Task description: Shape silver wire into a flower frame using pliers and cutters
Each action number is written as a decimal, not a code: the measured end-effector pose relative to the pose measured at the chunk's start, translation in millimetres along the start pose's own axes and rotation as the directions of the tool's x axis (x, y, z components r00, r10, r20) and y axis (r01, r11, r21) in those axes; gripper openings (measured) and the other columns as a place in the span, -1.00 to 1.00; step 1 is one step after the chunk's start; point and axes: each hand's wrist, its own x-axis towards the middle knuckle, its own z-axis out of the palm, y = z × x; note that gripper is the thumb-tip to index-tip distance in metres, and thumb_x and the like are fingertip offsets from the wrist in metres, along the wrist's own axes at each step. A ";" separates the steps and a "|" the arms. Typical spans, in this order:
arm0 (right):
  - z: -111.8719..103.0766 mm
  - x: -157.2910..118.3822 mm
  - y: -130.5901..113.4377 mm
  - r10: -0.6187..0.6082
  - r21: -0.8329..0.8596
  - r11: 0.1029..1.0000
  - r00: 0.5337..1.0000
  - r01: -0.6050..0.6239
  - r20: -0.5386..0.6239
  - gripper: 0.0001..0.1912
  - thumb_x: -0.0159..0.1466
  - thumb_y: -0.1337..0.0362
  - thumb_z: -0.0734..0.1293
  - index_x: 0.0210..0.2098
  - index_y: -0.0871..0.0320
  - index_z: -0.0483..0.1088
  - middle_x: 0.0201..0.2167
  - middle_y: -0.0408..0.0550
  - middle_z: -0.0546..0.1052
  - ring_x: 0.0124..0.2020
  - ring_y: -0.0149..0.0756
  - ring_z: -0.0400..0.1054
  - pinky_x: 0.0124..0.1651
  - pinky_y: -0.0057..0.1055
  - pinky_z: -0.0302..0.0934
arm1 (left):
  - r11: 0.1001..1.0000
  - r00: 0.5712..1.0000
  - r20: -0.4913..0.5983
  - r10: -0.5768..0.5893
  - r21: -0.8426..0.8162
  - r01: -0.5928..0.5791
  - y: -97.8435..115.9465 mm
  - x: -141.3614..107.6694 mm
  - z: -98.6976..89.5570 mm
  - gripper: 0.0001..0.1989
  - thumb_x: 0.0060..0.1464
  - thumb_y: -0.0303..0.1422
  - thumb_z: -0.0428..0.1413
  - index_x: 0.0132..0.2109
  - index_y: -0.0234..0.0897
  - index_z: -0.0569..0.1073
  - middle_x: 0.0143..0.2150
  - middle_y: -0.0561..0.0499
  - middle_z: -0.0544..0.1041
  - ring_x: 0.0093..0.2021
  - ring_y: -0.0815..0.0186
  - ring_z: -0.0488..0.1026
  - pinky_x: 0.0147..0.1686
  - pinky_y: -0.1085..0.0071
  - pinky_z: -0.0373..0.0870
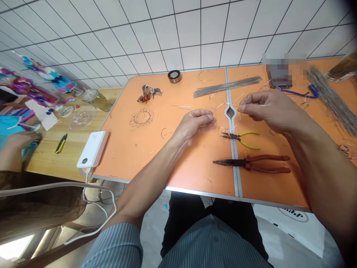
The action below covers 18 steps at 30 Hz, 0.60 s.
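Note:
Between my two hands, above the seam of the orange table, is a thin looped wire piece (223, 128), faint against the surface. My left hand (196, 124) pinches its left side between thumb and fingertips. On the right, my right hand (259, 108) has thumb and forefinger pressed together on the wire near its upper right part. Just below lie small yellow-handled pliers (249, 140), and nearer the front edge are long-nose pliers with red handles (251, 163). A bundle of straight wires (227, 86) rests behind my hands. A flower-like wire ring (141, 118) lies to the left.
Keys (150, 93) and a tape roll (174, 76) lie toward the back. A white power bank (93, 149) with a cable sits at the left edge. More wires (334, 100) and a phone (279, 74) are at right. Another person's hand (22, 139) is far left.

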 end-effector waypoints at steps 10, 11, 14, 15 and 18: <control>3.4 2.9 3.9 0.018 -0.024 1.000 0.996 -0.016 0.086 -0.85 0.29 0.16 0.56 -0.36 0.03 0.60 -0.50 -0.17 0.34 -0.43 -0.31 0.01 -0.27 -0.18 -0.14 | 0.994 0.995 -0.066 0.081 0.081 -0.076 6.6 -7.2 8.2 -0.75 -0.04 -0.30 0.50 -0.34 -0.23 0.58 -0.39 0.14 0.49 -0.38 0.47 0.44 -0.22 0.48 0.49; 4.0 2.9 3.8 0.029 -0.015 1.000 0.996 -0.028 0.086 -0.86 0.29 0.16 0.56 -0.35 0.03 0.60 -0.50 -0.17 0.34 -0.43 -0.31 0.01 -0.27 -0.18 -0.14 | 0.995 0.995 -0.062 0.078 0.061 -0.074 6.2 -6.5 7.9 -0.76 -0.03 -0.31 0.50 -0.31 -0.23 0.59 -0.40 0.15 0.48 -0.41 0.48 0.43 -0.25 0.48 0.48; 4.9 3.1 2.2 0.046 0.025 0.999 0.998 -0.047 0.051 -0.88 0.28 0.20 0.54 -0.35 0.06 0.59 -0.44 -0.16 0.40 -0.39 -0.32 0.11 -0.27 -0.18 -0.12 | 0.999 1.000 -0.020 0.019 -0.037 -0.019 3.2 -2.9 5.4 -0.71 -0.01 -0.26 0.51 -0.20 -0.22 0.63 -0.38 0.14 0.54 -0.45 0.47 0.45 -0.29 0.45 0.50; 4.9 3.1 1.3 0.048 0.033 0.998 0.998 -0.049 0.033 -0.89 0.28 0.22 0.53 -0.36 0.08 0.59 -0.43 -0.16 0.42 -0.38 -0.32 0.14 -0.26 -0.19 -0.10 | 0.998 1.000 -0.001 -0.004 -0.055 0.004 1.8 -1.6 4.6 -0.68 -0.02 -0.24 0.53 -0.18 -0.23 0.64 -0.35 0.11 0.58 -0.45 0.46 0.48 -0.28 0.45 0.53; 4.5 2.2 -1.9 0.049 0.036 0.998 0.999 -0.049 -0.009 -0.89 0.29 0.26 0.50 -0.36 0.11 0.58 -0.42 -0.14 0.43 -0.35 -0.32 0.18 -0.23 -0.20 -0.07 | 0.999 0.999 0.024 -0.029 -0.046 0.030 -1.7 0.5 3.2 -0.61 -0.09 -0.24 0.59 -0.21 -0.27 0.63 -0.32 0.07 0.63 -0.43 0.46 0.51 -0.24 0.43 0.56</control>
